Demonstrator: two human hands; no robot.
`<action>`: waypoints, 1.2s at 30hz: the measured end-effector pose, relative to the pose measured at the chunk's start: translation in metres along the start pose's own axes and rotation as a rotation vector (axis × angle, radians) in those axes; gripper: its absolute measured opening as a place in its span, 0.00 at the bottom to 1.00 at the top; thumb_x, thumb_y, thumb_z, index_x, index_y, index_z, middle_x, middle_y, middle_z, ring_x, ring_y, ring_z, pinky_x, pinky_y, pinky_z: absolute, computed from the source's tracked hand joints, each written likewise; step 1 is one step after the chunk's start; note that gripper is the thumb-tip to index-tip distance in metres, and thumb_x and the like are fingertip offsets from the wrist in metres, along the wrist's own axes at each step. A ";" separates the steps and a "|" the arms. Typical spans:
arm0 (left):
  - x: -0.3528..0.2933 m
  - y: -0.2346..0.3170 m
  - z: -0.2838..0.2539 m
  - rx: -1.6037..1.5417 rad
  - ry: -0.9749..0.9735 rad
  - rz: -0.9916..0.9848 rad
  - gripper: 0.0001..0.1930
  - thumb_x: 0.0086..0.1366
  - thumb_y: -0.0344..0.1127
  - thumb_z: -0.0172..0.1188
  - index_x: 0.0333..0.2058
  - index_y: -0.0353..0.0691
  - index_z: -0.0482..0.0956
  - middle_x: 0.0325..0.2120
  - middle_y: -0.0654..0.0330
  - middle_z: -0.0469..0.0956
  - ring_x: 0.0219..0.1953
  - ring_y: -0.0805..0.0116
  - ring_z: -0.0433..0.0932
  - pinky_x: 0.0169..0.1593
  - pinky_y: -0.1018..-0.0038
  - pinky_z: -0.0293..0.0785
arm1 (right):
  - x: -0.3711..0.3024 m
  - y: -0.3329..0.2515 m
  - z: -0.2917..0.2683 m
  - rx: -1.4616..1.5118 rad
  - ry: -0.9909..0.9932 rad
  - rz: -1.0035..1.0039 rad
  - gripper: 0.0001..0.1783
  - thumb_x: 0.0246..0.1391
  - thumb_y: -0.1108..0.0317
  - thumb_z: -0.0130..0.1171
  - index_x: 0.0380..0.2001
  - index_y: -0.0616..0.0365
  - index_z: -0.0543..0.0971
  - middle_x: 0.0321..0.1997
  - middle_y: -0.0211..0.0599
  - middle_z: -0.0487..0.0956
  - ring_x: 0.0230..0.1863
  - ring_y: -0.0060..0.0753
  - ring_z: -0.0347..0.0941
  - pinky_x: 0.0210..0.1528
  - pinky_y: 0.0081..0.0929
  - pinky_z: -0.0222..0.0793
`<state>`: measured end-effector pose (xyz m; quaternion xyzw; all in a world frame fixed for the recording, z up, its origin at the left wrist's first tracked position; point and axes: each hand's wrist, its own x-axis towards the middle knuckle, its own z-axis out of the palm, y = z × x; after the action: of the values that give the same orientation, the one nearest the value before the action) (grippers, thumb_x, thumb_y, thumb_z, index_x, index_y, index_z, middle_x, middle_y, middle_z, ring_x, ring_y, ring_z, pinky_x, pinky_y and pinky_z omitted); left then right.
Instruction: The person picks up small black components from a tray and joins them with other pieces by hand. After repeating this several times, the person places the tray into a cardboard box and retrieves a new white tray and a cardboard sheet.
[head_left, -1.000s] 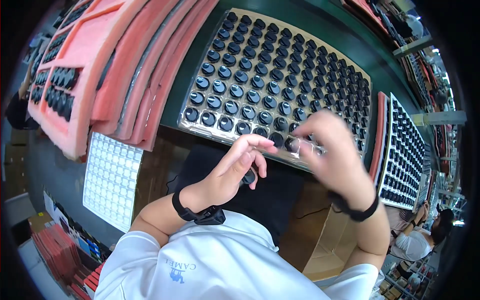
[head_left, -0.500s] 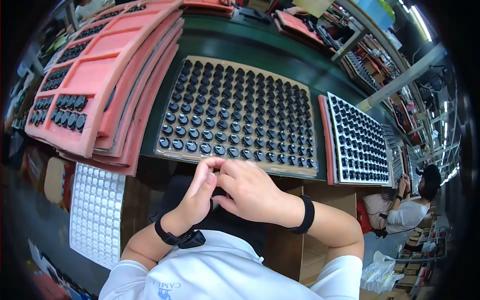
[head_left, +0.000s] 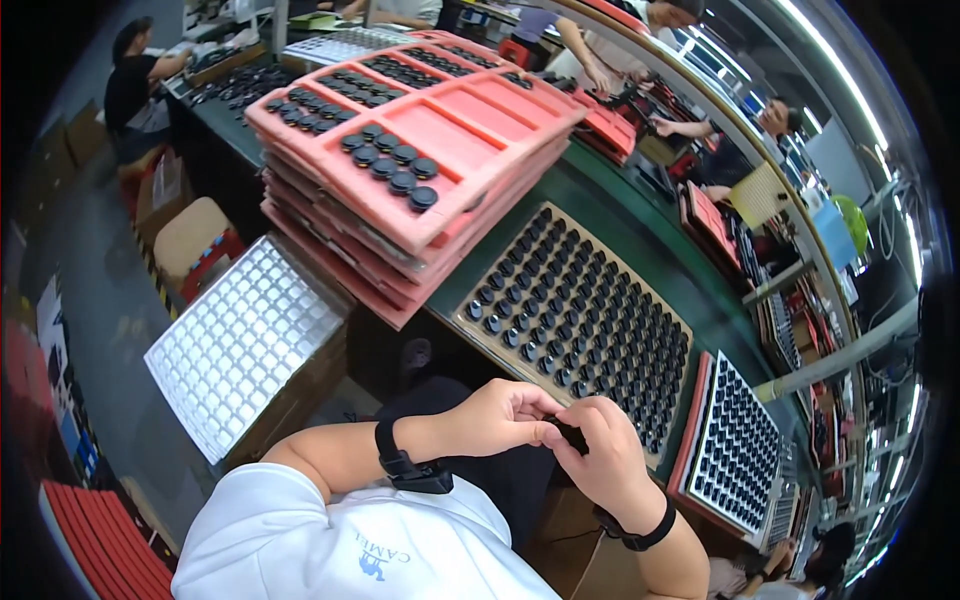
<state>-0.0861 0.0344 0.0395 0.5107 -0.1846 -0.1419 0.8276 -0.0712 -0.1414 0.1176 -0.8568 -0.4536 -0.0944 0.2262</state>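
Okay, so the small black part (head_left: 571, 436) is pinched in the right hand (head_left: 608, 455), left hand's (head_left: 500, 418) fingertips meeting it from the left; can't tell their grip or its long axis. Just beyond: the brownish rectangular tray (head_left: 503, 350) of round black knobs (head_left: 562, 377).

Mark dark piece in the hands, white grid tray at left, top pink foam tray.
Dark piece (head_left: 572, 436): head view, its exposed surface.
White grid tray (head_left: 255, 345): head view, middle of its face.
Top pink foam tray (head_left: 455, 122): head view, a bare compartment floor.
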 end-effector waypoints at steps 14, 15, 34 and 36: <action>-0.028 0.119 -0.073 1.037 0.544 0.769 0.05 0.55 0.25 0.60 0.32 0.36 0.79 0.25 0.59 0.74 0.28 0.66 0.73 0.34 0.72 0.70 | 0.018 0.000 -0.005 0.009 0.032 0.024 0.14 0.37 0.73 0.67 0.30 0.59 0.74 0.27 0.39 0.74 0.29 0.41 0.72 0.32 0.32 0.68; -0.025 0.130 -0.080 1.160 0.634 0.851 0.05 0.54 0.25 0.60 0.31 0.36 0.78 0.25 0.58 0.74 0.29 0.63 0.73 0.34 0.71 0.70 | 0.018 0.002 -0.005 0.008 0.038 0.031 0.14 0.37 0.73 0.67 0.30 0.59 0.74 0.27 0.39 0.74 0.29 0.41 0.72 0.32 0.32 0.68; 0.010 0.158 -0.122 1.440 0.753 0.559 0.07 0.55 0.25 0.57 0.34 0.34 0.75 0.34 0.55 0.72 0.36 0.61 0.72 0.39 0.71 0.69 | -0.013 0.070 -0.012 -0.009 0.022 0.315 0.12 0.43 0.69 0.64 0.31 0.60 0.75 0.28 0.39 0.73 0.29 0.39 0.72 0.33 0.30 0.68; 0.012 0.156 -0.120 1.446 0.753 0.573 0.08 0.56 0.24 0.56 0.35 0.34 0.74 0.36 0.55 0.72 0.37 0.62 0.72 0.41 0.71 0.68 | -0.019 0.085 -0.016 -0.030 0.033 0.357 0.12 0.44 0.69 0.64 0.31 0.60 0.75 0.28 0.39 0.73 0.29 0.39 0.72 0.33 0.30 0.68</action>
<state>-0.0143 0.1932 0.1321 0.8587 -0.0647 0.4034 0.3093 -0.0116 -0.2047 0.0990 -0.9253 -0.2893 -0.0734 0.2340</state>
